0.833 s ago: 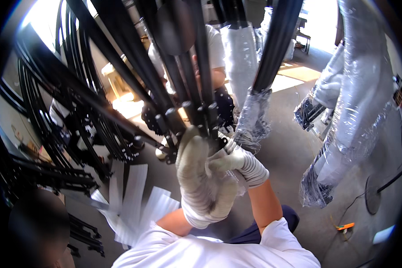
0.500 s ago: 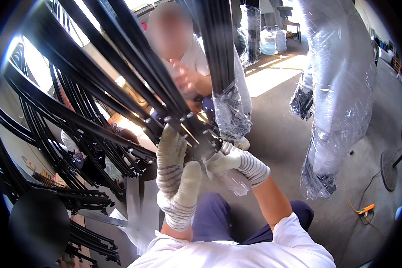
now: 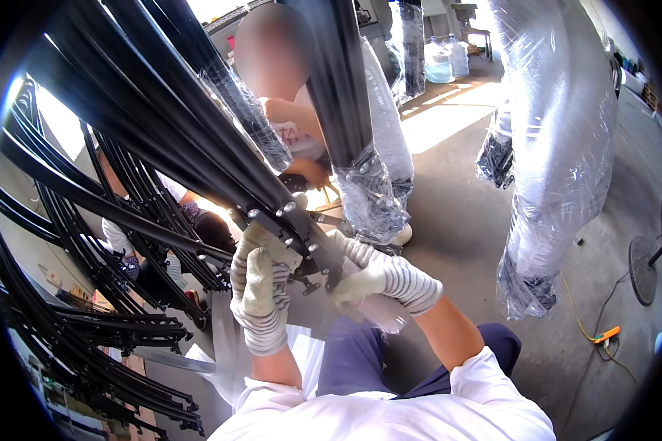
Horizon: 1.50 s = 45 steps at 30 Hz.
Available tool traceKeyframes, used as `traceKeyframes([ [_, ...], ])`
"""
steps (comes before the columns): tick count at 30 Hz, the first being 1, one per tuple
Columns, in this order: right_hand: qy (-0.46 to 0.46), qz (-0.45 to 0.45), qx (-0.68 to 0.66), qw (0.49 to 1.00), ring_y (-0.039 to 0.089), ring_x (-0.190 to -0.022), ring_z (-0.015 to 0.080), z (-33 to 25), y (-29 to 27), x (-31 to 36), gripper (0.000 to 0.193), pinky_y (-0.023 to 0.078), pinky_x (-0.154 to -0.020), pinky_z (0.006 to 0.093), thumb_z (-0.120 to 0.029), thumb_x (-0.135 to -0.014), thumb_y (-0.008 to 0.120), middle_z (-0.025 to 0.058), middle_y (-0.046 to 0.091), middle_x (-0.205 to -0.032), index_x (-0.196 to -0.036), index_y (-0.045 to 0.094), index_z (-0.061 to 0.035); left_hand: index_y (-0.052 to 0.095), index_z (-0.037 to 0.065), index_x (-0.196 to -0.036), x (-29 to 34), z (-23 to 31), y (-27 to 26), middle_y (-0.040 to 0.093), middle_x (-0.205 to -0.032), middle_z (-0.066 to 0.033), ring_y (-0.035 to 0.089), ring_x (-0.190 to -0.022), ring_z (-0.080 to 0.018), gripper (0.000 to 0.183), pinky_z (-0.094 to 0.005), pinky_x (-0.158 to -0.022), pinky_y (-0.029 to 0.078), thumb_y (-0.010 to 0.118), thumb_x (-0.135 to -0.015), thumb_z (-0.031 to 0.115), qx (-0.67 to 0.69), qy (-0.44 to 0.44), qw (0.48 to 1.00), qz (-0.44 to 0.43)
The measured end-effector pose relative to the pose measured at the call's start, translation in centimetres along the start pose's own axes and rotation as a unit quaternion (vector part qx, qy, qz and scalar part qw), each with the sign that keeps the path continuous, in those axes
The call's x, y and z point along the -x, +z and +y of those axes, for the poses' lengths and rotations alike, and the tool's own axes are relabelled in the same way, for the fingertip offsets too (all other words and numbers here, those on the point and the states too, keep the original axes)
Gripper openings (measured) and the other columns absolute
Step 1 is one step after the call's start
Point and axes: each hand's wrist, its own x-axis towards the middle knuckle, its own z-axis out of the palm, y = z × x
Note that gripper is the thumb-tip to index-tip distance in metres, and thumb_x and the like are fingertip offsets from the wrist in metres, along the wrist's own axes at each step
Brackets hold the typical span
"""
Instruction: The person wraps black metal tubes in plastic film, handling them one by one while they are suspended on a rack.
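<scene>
A bundle of black metal frame bars (image 3: 198, 140) slants down from the upper left to the middle of the view, its lower ends joined by bolted brackets just above the person's knees. The left hand (image 3: 256, 283), in a striped knit work glove, is closed around the underside of that bundle at the bracket end, fingers curled up over the bars. The right hand (image 3: 368, 283), gloved the same way, reaches in from the right and presses against the same joint; its fingers seem curled on a small fitting there, though the bars hide the fingertips, so whether it truly grips cannot be told. The two hands sit close together, on either side of the bracket.

Just beyond the hands, another frame end wrapped in clear plastic film (image 3: 371, 198) hangs upright, its foot near the concrete floor (image 3: 456, 213). To the right a taller wrapped bundle (image 3: 552, 154) stands well apart from the hands. Behind the bars another person in a light shirt (image 3: 298, 136) sits or crouches, one hand low near the wrapped end. More black frames (image 3: 66, 323) are stacked along the left. On the floor to the right lie a yellow cable (image 3: 577, 312) and an orange plug block (image 3: 607, 334), and large water bottles (image 3: 441, 62) stand in the sunlit background.
</scene>
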Motion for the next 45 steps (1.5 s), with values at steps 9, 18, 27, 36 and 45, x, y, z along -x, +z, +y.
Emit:
traceKeyframes([
  [9, -0.028, 0.058, 0.071, 0.995, 0.05, -0.058, 0.01, 1.1, -0.3, -1.1, 0.056, 0.042, -0.05, 0.0229, -0.015, -0.063, 0.065, 0.0017, 0.048, -0.075, -0.113, 0.04, -0.0098, 0.044, 0.0, -0.114, 1.6, -0.8, 0.1, 0.051, -0.107, -0.0085, 0.049, -0.096, -0.0138, 0.036, -0.0256, -0.083, 0.038, 0.051, -0.083, 0.016, -0.178, 0.059, 0.981, 0.053],
  [18, 0.016, 0.072, 0.07, 0.995, 0.05, -0.061, 0.0098, 1.2, 0.5, -2.8, 0.068, 0.042, -0.054, 0.0229, -0.015, -0.062, 0.067, 0.0026, 0.048, -0.08, -0.121, 0.034, -0.0096, 0.037, 0.002, -0.119, 0.8, -2.3, -1.5, 0.049, -0.109, -0.0115, 0.051, -0.094, -0.0154, 0.035, -0.0261, -0.08, 0.041, 0.039, -0.084, 0.002, -0.193, 0.133, 0.971, 0.038],
  [27, 0.15, 0.112, 0.058, 0.981, 0.048, -0.062, 0.0073, 1.6, -1.3, -2.3, 0.057, 0.042, -0.056, 0.0218, -0.012, -0.064, 0.066, -0.0008, 0.047, -0.075, -0.115, 0.041, -0.0163, 0.031, -0.005, -0.121, 0.2, -3.0, -1.6, 0.045, -0.115, -0.0153, 0.042, -0.107, -0.0206, 0.067, -0.0313, -0.087, 0.036, 0.055, -0.077, 0.04, -0.063, 0.117, 0.991, 0.004],
  [36, 0.026, 0.03, 0.018, 0.999, 0.047, -0.06, 0.0066, 5.1, -2.5, -2.3, 0.058, 0.039, -0.053, 0.0193, -0.017, -0.06, 0.068, -0.0001, 0.048, -0.076, -0.111, 0.041, -0.0104, 0.034, -0.006, -0.119, 0.8, -1.1, -3.4, 0.048, -0.112, -0.0181, 0.048, -0.102, -0.0244, 0.073, -0.0341, -0.087, 0.038, 0.046, -0.077, 0.052, -0.165, 0.073, 0.983, -0.043],
  [45, 0.034, 0.011, -0.049, 0.998, 0.048, -0.056, 0.0078, 3.7, 0.5, 1.5, 0.057, 0.039, -0.049, 0.0194, -0.019, -0.064, 0.065, 0.0036, 0.051, -0.076, -0.112, 0.037, -0.0069, 0.044, 0.001, -0.115, 1.8, 2.9, -0.7, 0.056, -0.092, -0.0062, 0.052, -0.083, -0.0096, 0.041, -0.0221, -0.073, 0.042, 0.043, -0.075, -0.008, -0.326, 0.084, 0.939, -0.066],
])
